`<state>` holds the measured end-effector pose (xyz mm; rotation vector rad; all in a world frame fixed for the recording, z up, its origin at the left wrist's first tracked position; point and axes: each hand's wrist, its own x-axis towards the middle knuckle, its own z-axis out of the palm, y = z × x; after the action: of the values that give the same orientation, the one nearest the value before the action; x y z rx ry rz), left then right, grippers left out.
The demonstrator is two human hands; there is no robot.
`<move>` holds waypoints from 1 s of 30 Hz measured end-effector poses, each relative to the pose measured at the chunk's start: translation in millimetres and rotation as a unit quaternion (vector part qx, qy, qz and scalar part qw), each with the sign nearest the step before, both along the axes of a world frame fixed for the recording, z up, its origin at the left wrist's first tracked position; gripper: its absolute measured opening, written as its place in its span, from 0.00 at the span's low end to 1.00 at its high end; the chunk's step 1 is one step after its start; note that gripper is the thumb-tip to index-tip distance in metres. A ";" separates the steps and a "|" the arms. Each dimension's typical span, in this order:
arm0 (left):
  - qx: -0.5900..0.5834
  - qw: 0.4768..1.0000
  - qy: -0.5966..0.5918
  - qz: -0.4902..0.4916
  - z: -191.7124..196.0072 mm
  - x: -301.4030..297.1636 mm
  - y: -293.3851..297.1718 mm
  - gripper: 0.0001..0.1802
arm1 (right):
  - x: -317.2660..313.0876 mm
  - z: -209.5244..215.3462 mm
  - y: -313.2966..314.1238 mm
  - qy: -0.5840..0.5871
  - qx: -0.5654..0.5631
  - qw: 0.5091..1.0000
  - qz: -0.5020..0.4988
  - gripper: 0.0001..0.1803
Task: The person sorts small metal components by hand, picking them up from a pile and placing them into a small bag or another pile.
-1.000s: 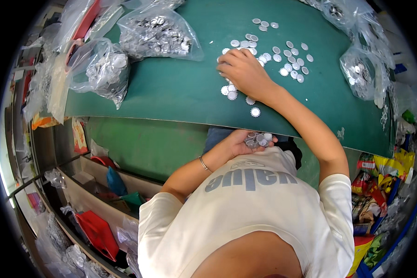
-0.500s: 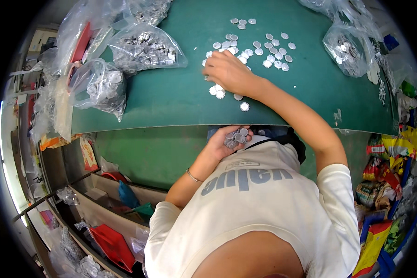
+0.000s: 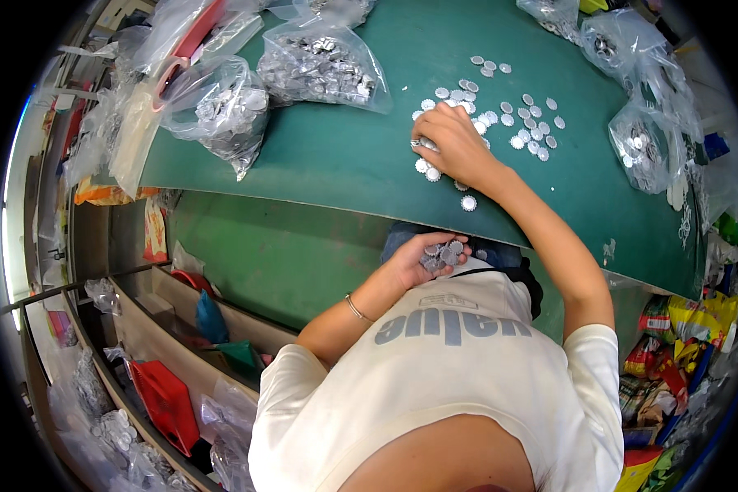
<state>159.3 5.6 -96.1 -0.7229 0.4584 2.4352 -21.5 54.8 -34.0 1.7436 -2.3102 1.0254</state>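
Several small silver crimped caps (image 3: 512,119) lie scattered on a green table top (image 3: 336,168). My right hand (image 3: 455,148) rests palm down on the near edge of that scatter, its fingers curled over a few caps. Below the table edge, close to my chest, my left hand (image 3: 422,261) is cupped palm up and holds a small pile of the same caps (image 3: 441,254). A thin bracelet sits on my left wrist (image 3: 354,307).
Clear plastic bags full of caps lie on the table: two at the back left (image 3: 221,111), (image 3: 324,70), more at the right (image 3: 644,143). Shelves with red and blue bags (image 3: 168,398) run along the lower left. Colourful packets (image 3: 672,336) are piled at the right.
The view has shifted a little. My right hand stays over the near caps with small finger movement. My left hand keeps its pile by my chest.
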 end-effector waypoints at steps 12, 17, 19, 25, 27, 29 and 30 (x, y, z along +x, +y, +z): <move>0.001 1.000 -0.004 0.015 3.2 0.5 2.8 0.11 | 30.4 58.2 71.5 -0.339 -0.073 0.933 -0.099 0.11; -0.014 1.000 -0.017 0.010 7.4 -1.2 4.7 0.11 | 36.2 66.1 98.1 -0.377 -0.102 0.916 -0.091 0.10; -0.022 1.000 -0.022 0.008 7.3 -1.2 4.5 0.11 | 38.4 67.9 101.6 -0.399 -0.139 0.904 -0.063 0.09; -0.034 0.999 -0.022 0.005 9.2 -0.7 5.3 0.11 | 43.7 67.1 110.0 -0.584 -0.205 0.783 -0.053 0.06; -0.043 0.999 -0.026 0.005 12.7 -1.0 6.5 0.11 | 43.6 64.9 112.6 -0.644 -0.225 0.730 -0.044 0.06; -0.039 0.999 -0.025 0.004 11.1 -2.1 6.3 0.11 | 44.2 62.6 115.2 -0.705 -0.252 0.662 -0.013 0.08; -0.038 0.999 -0.026 0.004 10.7 -2.1 5.9 0.11 | 44.6 61.3 116.0 -0.713 -0.254 0.653 -0.013 0.09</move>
<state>157.1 11.5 -85.4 -0.8199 0.5320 2.4108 23.2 170.8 27.4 0.4744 -1.8339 3.3954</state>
